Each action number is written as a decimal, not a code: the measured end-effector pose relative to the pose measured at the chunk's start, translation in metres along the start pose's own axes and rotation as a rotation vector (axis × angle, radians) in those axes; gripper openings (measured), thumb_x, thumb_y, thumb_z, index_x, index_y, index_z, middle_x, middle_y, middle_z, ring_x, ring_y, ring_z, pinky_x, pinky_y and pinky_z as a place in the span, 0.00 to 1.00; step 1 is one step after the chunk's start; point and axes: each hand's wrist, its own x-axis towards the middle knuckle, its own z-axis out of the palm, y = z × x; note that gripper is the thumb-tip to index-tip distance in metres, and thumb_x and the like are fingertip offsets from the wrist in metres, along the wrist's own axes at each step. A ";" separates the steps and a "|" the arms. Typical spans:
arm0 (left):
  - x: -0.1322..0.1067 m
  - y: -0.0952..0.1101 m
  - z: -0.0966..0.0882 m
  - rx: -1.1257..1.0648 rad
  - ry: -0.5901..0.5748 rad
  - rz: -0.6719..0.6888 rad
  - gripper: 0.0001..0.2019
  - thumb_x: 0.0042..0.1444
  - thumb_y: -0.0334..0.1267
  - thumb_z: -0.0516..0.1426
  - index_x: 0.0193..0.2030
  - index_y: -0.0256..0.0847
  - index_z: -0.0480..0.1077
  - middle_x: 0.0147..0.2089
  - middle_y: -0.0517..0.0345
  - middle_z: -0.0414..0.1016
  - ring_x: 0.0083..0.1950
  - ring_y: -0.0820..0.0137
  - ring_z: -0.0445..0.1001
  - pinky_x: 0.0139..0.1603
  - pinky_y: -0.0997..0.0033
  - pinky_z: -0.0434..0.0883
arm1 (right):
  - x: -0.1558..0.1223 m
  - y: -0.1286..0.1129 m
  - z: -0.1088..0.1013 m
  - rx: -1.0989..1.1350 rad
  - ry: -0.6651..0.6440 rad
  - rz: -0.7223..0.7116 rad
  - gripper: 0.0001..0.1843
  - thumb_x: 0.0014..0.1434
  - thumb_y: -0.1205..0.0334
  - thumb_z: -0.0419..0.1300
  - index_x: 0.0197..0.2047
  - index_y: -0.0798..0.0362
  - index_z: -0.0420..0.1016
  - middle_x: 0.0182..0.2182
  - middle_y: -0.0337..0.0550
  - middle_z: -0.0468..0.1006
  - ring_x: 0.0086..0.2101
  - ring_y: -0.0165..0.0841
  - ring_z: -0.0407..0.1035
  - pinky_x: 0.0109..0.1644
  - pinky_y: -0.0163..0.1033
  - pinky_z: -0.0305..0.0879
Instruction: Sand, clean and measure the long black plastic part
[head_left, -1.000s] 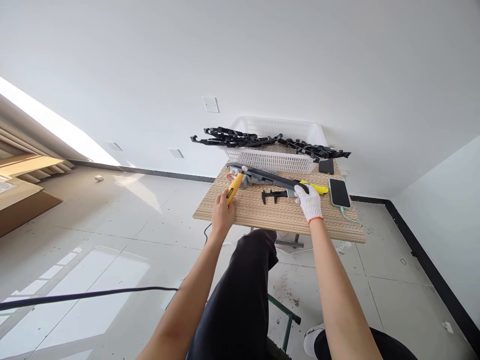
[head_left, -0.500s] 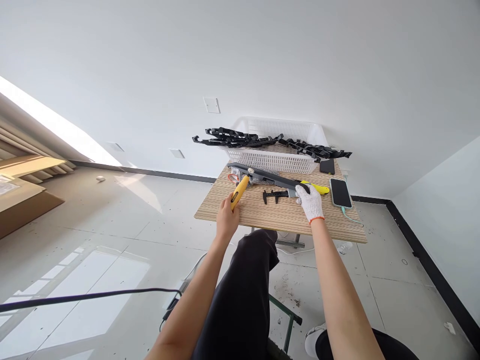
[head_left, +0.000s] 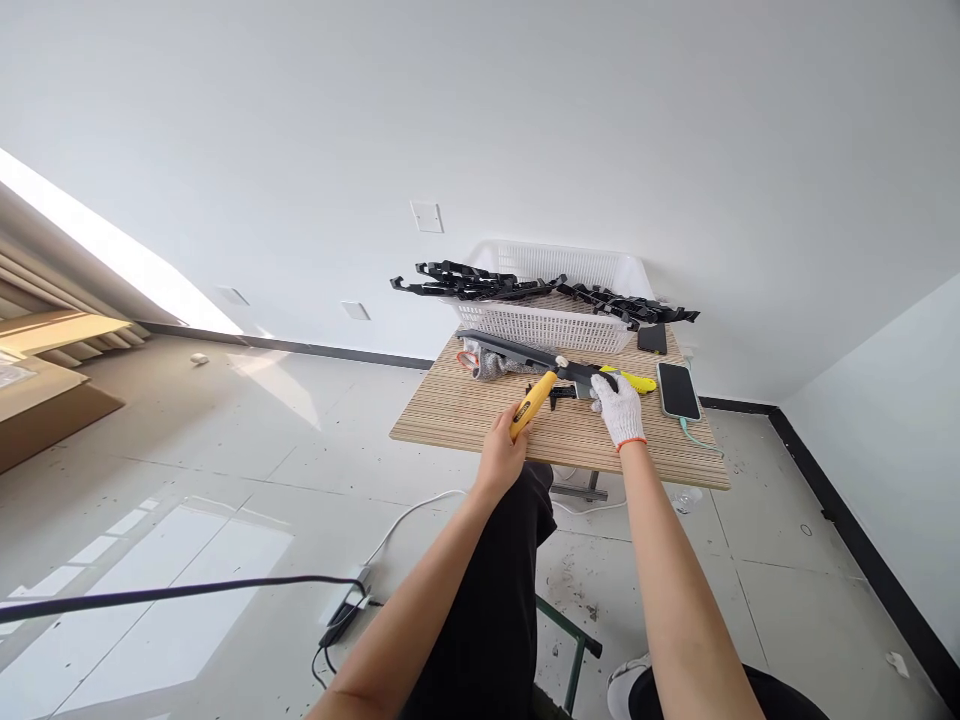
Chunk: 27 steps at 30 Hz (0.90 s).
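My bare left hand (head_left: 504,450) is wrapped round a yellow-handled tool (head_left: 534,404) with dark lettering. The tool's pale tip lies at the top edge of a long dark grey strip (head_left: 510,348); whether it touches is too small to tell. My right hand (head_left: 619,408), in a white knitted glove with an orange cuff, grips the strip's right end. A black caliper (head_left: 561,393) lies on the table, partly hidden behind the tool and strip. Under the strip's left part is a grey knitted glove (head_left: 491,366) with an orange edge. A bright yellow object (head_left: 639,381) shows beside the gloved hand.
On the wood-grain table (head_left: 450,410) stands a white plastic basket (head_left: 540,325) heaped with black plastic parts (head_left: 480,280), some overhanging its sides. A phone (head_left: 679,391) on a cable and a small black item (head_left: 652,339) lie right. A power strip (head_left: 345,610) is on the floor.
My left hand has moved the yellow-handled tool rightward along the strip, from its left part to nearer my gloved hand. My right hand keeps its grip at the strip's right end.
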 end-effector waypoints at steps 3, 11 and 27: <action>-0.006 0.006 0.007 -0.018 -0.043 0.014 0.22 0.65 0.41 0.53 0.64 0.39 0.64 0.58 0.44 0.72 0.59 0.59 0.72 0.59 0.60 0.69 | 0.001 0.003 0.000 0.022 0.006 0.009 0.22 0.55 0.42 0.62 0.42 0.52 0.77 0.28 0.39 0.77 0.21 0.26 0.66 0.21 0.32 0.64; -0.011 0.010 0.010 -0.037 -0.063 -0.011 0.23 0.65 0.42 0.53 0.65 0.38 0.63 0.59 0.45 0.72 0.58 0.60 0.72 0.58 0.62 0.69 | 0.001 0.008 -0.001 0.045 0.013 0.014 0.22 0.58 0.39 0.58 0.40 0.50 0.75 0.29 0.41 0.77 0.22 0.28 0.68 0.16 0.30 0.53; 0.025 -0.014 -0.019 0.033 0.121 -0.106 0.23 0.63 0.42 0.54 0.63 0.38 0.65 0.56 0.43 0.74 0.56 0.57 0.73 0.59 0.58 0.69 | 0.003 0.006 0.002 0.126 -0.007 0.028 0.22 0.55 0.39 0.60 0.37 0.50 0.70 0.32 0.40 0.75 0.28 0.29 0.72 0.21 0.30 0.63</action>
